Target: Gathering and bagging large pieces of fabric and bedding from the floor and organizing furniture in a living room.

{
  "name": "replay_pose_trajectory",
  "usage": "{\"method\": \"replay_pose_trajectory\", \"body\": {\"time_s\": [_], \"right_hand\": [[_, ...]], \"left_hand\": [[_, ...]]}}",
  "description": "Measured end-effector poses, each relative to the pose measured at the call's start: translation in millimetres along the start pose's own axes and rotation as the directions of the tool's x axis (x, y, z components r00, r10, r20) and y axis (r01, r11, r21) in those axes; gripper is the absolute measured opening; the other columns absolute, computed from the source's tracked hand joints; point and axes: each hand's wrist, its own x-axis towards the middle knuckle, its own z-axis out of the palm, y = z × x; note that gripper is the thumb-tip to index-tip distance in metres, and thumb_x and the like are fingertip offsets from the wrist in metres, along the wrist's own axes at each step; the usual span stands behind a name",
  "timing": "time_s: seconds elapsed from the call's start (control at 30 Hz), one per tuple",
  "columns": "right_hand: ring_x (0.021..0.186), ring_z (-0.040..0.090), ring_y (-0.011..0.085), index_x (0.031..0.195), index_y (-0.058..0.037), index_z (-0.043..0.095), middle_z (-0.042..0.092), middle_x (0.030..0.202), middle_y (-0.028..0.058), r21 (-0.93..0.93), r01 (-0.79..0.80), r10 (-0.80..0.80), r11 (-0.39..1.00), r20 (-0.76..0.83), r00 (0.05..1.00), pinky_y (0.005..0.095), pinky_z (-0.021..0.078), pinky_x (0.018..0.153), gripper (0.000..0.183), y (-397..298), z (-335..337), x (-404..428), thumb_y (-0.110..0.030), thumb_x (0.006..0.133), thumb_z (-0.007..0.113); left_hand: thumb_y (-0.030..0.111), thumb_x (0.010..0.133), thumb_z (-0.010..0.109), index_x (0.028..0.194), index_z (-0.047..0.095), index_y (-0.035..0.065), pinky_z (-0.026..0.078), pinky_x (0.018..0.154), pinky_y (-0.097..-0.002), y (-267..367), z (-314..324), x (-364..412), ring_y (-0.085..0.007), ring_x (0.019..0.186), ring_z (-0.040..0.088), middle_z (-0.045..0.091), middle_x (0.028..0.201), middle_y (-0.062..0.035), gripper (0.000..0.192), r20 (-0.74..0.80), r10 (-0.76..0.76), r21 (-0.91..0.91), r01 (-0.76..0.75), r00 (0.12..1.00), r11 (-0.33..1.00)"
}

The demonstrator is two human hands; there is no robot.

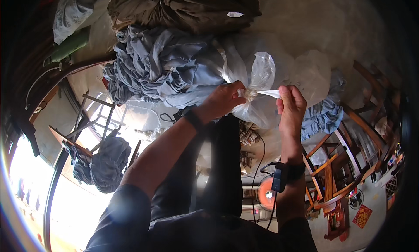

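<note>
Before me lies a translucent plastic bag [258,114], gathered into a knot [250,94] with a loop of plastic standing up above it. My left hand [229,96] grips the bunched plastic at the left side of the knot, fingertips partly hidden. With my right hand [290,99] I pinch the end of a white twisted strip [269,93], which runs taut from the knot. Light blue-grey cloth [170,65] is heaped just left of and beyond the bag.
A dark brown cloth bundle [183,9] lies beyond the blue-grey heap. Wooden chairs [330,176] crowd the right, near more blue cloth [322,117]. An orange round fan [266,193] stands near my right forearm. At left are a stool frame [98,112] and piled grey cloth [109,163].
</note>
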Motion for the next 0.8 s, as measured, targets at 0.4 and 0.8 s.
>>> {"method": "replay_pose_trajectory", "body": {"time_s": [0.4,0.8], "right_hand": [[0.065,0.054,0.0196,0.085,-0.0023,0.051,0.054,0.070,0.0088,-0.594,0.651,-0.120,0.473,0.688,0.716,0.0286,0.0416,0.059,0.019,16.7,-26.4,19.1,-0.019,0.076,0.054],[0.056,0.045,0.0067,0.089,-0.0012,0.051,0.049,0.066,-0.0012,-0.501,0.155,0.330,0.852,0.742,0.583,0.0218,0.0380,0.050,0.024,30.5,4.1,32.5,-0.023,0.081,0.051]], "left_hand": [[0.026,0.072,0.057,0.091,0.050,0.0030,0.043,0.064,-0.0366,-12.5,-3.3,-11.5,-0.0298,0.072,0.056,0.057,0.073,-0.0155,0.031,0.002,0.057,0.152,-0.057,0.998,0.987],[0.020,0.067,0.060,0.086,0.051,0.0043,0.042,0.063,-0.0366,-15.5,-5.1,-16.3,-0.0285,0.071,0.054,0.054,0.074,-0.0131,0.027,-0.050,0.180,0.299,-0.158,0.982,0.941]]}}
